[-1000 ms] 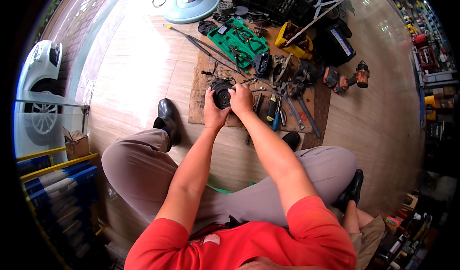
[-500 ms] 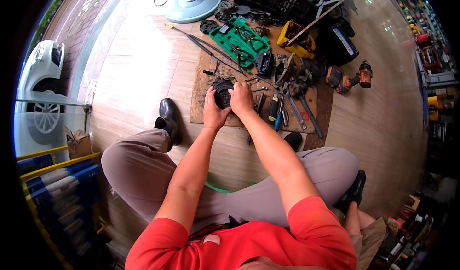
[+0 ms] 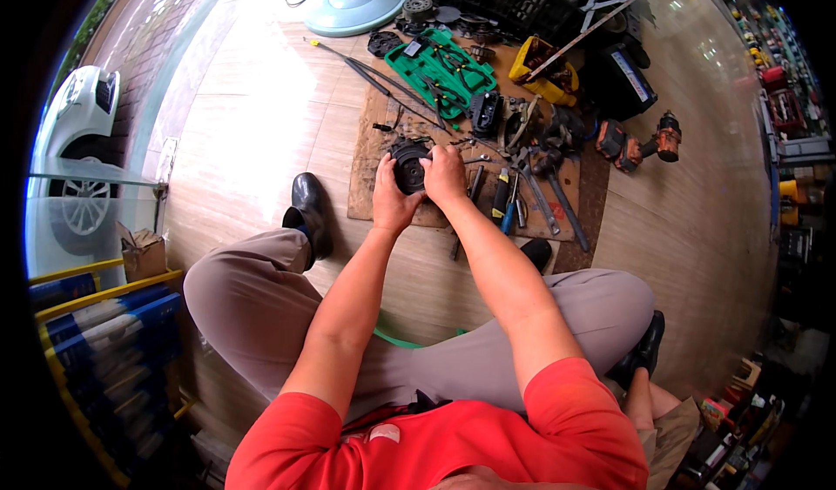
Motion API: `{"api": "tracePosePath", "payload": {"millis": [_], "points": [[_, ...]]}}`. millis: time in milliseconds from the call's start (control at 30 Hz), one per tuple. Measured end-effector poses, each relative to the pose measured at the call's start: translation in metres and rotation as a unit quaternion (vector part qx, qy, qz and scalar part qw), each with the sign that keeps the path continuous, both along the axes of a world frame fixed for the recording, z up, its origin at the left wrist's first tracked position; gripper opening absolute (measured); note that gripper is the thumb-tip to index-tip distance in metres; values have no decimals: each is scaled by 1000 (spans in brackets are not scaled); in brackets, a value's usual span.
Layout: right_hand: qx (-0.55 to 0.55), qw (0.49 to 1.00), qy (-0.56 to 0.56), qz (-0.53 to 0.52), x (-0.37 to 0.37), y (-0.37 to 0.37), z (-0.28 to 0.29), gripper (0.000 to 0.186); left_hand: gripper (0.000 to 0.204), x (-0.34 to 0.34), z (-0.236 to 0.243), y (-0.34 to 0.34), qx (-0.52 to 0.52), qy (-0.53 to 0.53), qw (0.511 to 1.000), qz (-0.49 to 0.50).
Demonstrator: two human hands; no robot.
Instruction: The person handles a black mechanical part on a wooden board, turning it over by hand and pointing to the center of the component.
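Observation:
Between my hands is a round black part [image 3: 410, 173] with a ringed, drum-like face, held just over the near left area of a worn cardboard sheet [image 3: 366, 194]. My left hand [image 3: 394, 198] grips its left and lower edge, thumb along the near side. My right hand [image 3: 444, 175] closes on the right edge with bent fingers. Dark pieces lie partly hidden behind the round part. To the right of my right hand are a cutter knife with a yellow-green end [image 3: 501, 194], a blue-handled screwdriver [image 3: 511, 212] and a long metal wrench [image 3: 542, 196].
A green tool case [image 3: 475, 74] lies open beyond my hands. Further right are a yellow container [image 3: 544, 70], a black battery-like box [image 3: 620, 81] and an orange-black cordless drill [image 3: 649, 142]. A round pale-blue stand base [image 3: 357, 7] stands far left. Another person's leg [image 3: 640, 399] shows at lower right.
The view has shifted slightly, so the floor things sit a little further right. Both hands still hold the round black part, with only a slight shift of the right fingers.

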State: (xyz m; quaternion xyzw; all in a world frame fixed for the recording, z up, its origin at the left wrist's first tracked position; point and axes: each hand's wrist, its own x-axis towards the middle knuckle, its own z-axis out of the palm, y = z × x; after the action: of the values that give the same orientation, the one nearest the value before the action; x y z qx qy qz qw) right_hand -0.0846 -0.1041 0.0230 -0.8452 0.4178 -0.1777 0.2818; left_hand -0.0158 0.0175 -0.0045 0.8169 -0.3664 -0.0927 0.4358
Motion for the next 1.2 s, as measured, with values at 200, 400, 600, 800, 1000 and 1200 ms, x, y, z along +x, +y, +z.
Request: {"api": "tracePosePath", "payload": {"millis": [200, 400, 600, 800, 1000, 1200], "points": [[4, 998, -47, 41, -5, -3, 0, 22, 94, -5, 3, -1, 1, 15, 1000, 23], [-18, 994, -86, 67, -13, -9, -12, 22, 96, -4, 2, -1, -19, -1, 1000, -1], [12, 997, -47, 57, -13, -5, -8, 38, 104, -5, 2, 3, -7, 59, 998, 1], [-15, 987, 5, 158, -14, 19, 5, 102, 120, -1, -26, 30, 17, 78, 997, 23], [17, 986, 31, 164, -13, 13, 2, 114, 119, -5, -33, 25, 10, 129, 992, 5], [25, 983, 9, 182, -9, 9, -3, 109, 119, -2, -38, 21, -5, 152, 988, 24]]}}
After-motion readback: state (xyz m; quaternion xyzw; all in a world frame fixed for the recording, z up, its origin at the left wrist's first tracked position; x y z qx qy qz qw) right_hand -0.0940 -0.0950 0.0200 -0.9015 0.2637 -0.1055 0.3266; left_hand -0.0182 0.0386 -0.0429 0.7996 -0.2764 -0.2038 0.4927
